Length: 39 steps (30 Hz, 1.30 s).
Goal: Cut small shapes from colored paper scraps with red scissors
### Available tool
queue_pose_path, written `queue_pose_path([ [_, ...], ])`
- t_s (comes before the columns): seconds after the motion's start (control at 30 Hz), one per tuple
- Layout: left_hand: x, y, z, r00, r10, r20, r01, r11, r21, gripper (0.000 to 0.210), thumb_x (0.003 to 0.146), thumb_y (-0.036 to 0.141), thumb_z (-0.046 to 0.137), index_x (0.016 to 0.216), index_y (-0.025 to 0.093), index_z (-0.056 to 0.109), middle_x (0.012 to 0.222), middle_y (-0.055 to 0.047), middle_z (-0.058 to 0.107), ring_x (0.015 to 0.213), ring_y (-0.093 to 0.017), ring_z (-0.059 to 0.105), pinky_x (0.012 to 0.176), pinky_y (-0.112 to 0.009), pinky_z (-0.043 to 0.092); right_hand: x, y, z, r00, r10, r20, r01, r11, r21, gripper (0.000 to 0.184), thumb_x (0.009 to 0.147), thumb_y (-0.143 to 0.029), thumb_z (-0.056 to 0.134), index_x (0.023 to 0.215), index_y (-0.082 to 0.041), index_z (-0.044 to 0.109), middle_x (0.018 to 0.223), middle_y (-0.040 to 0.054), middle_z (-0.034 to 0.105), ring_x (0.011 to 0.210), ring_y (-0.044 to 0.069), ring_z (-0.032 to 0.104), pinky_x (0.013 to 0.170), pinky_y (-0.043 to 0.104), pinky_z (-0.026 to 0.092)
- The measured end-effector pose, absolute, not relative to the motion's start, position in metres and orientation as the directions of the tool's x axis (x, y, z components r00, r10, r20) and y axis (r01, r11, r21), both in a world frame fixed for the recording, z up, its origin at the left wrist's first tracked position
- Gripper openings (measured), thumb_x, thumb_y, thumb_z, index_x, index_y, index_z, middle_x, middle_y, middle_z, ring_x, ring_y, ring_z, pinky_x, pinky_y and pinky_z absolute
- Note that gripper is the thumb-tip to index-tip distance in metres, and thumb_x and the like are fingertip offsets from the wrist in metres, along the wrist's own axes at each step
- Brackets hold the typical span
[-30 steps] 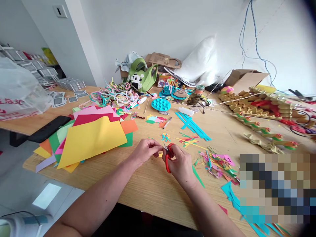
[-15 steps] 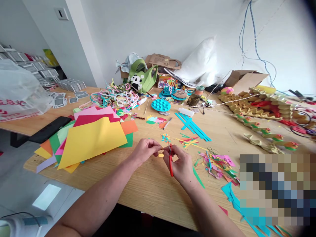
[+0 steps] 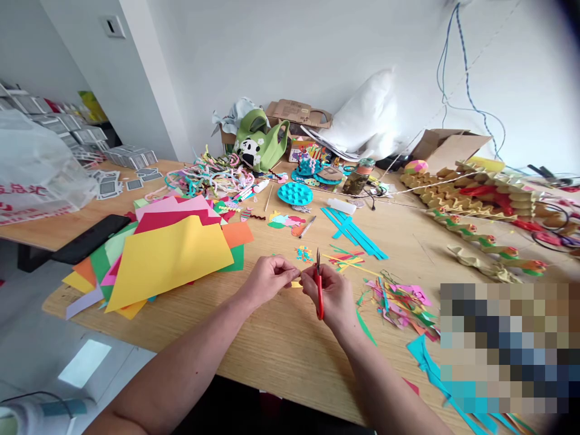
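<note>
My right hand [image 3: 330,291] is closed around red-handled scissors [image 3: 319,296], whose dark blades point away from me. Its thumb and fingertips come close to those of my left hand [image 3: 270,278], which is pinched; whatever sits between its fingertips is too small to make out. Just beneath the fingertips a bit of yellow paper [image 3: 296,284] shows on the table. Beyond the hands lies a little heap of tiny blue, orange and yellow paper pieces [image 3: 303,254]. Thin yellow and green strips [image 3: 347,261] spread to the right of the scissors.
Coloured sheets topped by a yellow one [image 3: 174,260] lie left. Paper scraps [image 3: 399,302] cover the right side, with blue strips [image 3: 351,232] further back. A blue dimpled disc [image 3: 295,194], a pen [image 3: 307,226], a jar [image 3: 359,176] and egg-carton pieces [image 3: 489,187] stand beyond.
The scissors have turned in my right hand, so the blades point more clearly forward and the handle has shifted slightly right. My fingertips have come closer together.
</note>
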State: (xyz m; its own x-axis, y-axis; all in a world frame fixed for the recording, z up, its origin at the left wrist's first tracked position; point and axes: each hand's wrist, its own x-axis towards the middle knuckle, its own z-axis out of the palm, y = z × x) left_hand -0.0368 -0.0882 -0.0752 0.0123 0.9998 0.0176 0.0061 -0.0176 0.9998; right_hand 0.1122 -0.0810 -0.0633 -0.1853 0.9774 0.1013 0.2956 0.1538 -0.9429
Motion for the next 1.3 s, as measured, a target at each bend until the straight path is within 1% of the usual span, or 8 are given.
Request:
queue_pose_path([
  [0.17,-0.037,-0.088,-0.076,0.036,0.999,0.000,0.005,-0.001,1.000,0.026,0.072,0.038,0.068,0.068,0.012,0.068,0.060,-0.001,0.058,0.053,-0.010,0.054,0.053,-0.022,0.042,0.112,-0.079,-0.065,-0.189,0.981,0.040,0.246,0.087,-0.965,0.022,0.068,-0.037,0.062,0.065,-0.016,0.058,0.053,0.0007,0.057,0.048,0.013,0.052,0.047,0.023,0.040],
  [0.27,-0.039,-0.088,-0.079,0.042,0.999,-0.009,-0.023,0.010,1.000,0.025,0.073,0.037,0.068,0.072,0.012,0.067,0.064,-0.002,0.061,0.055,-0.011,0.055,0.054,-0.022,0.043,0.113,-0.077,-0.066,-0.195,0.981,-0.005,0.202,0.035,-0.979,0.022,0.068,-0.037,0.063,0.065,-0.016,0.059,0.053,0.0006,0.058,0.047,0.012,0.052,0.046,0.022,0.040],
  [0.57,-0.038,-0.087,-0.077,0.016,0.999,0.043,0.062,-0.044,0.997,0.016,0.068,0.028,0.070,0.068,0.012,0.067,0.065,-0.003,0.061,0.058,-0.011,0.054,0.054,-0.022,0.043,0.113,-0.077,-0.062,-0.225,0.972,-0.071,0.157,-0.035,-0.987,0.031,0.066,-0.044,0.072,0.066,-0.016,0.059,0.055,0.0009,0.060,0.047,0.012,0.055,0.046,0.022,0.044],
  [0.63,-0.037,-0.088,-0.075,-0.014,0.999,0.034,-0.007,-0.034,0.999,0.016,0.068,0.029,0.070,0.068,0.013,0.067,0.063,-0.001,0.060,0.056,-0.010,0.054,0.054,-0.023,0.043,0.114,-0.077,-0.065,-0.243,0.968,-0.058,0.138,-0.025,-0.990,0.037,0.068,-0.050,0.071,0.068,-0.016,0.059,0.056,0.0015,0.061,0.049,0.013,0.057,0.047,0.023,0.045],
  [0.77,-0.037,-0.089,-0.073,-0.078,0.996,-0.043,-0.263,0.021,0.965,0.017,0.065,0.028,0.074,0.069,0.013,0.066,0.060,0.001,0.061,0.055,-0.010,0.055,0.058,-0.024,0.045,0.113,-0.079,-0.074,-0.341,0.938,-0.057,0.158,-0.003,-0.987,0.047,0.075,-0.062,0.061,0.069,-0.015,0.058,0.062,0.0059,0.065,0.051,0.015,0.061,0.048,0.025,0.047],
  [0.9,-0.035,-0.090,-0.071,-0.088,0.989,-0.121,-0.425,0.073,0.902,0.019,0.062,0.027,0.076,0.070,0.013,0.068,0.071,-0.004,0.069,0.060,-0.011,0.059,0.063,-0.025,0.048,0.110,-0.084,-0.079,-0.374,0.925,-0.074,0.197,0.002,-0.980,0.051,0.073,-0.065,0.060,0.068,-0.015,0.056,0.060,0.0065,0.065,0.049,0.016,0.061,0.046,0.025,0.047],
  [1.13,-0.025,-0.092,-0.074,-0.181,0.969,-0.166,-0.518,0.049,0.854,0.018,0.059,0.026,0.078,0.068,0.014,0.068,0.065,-0.002,0.068,0.064,-0.013,0.062,0.068,-0.027,0.050,0.106,-0.088,-0.089,-0.385,0.920,-0.067,0.224,0.023,-0.974,0.047,0.075,-0.062,0.061,0.066,-0.016,0.055,0.055,0.0034,0.061,0.046,0.015,0.059,0.044,0.024,0.045],
  [1.3,-0.018,-0.095,-0.077,-0.212,0.965,-0.156,-0.519,0.024,0.854,0.014,0.060,0.024,0.074,0.065,0.014,0.066,0.064,-0.002,0.067,0.062,-0.012,0.060,0.061,-0.025,0.046,0.104,-0.088,-0.087,-0.382,0.920,-0.086,0.198,-0.009,-0.980,0.046,0.074,-0.060,0.063,0.064,-0.017,0.052,0.055,0.0035,0.061,0.044,0.015,0.057,0.043,0.023,0.043],
])
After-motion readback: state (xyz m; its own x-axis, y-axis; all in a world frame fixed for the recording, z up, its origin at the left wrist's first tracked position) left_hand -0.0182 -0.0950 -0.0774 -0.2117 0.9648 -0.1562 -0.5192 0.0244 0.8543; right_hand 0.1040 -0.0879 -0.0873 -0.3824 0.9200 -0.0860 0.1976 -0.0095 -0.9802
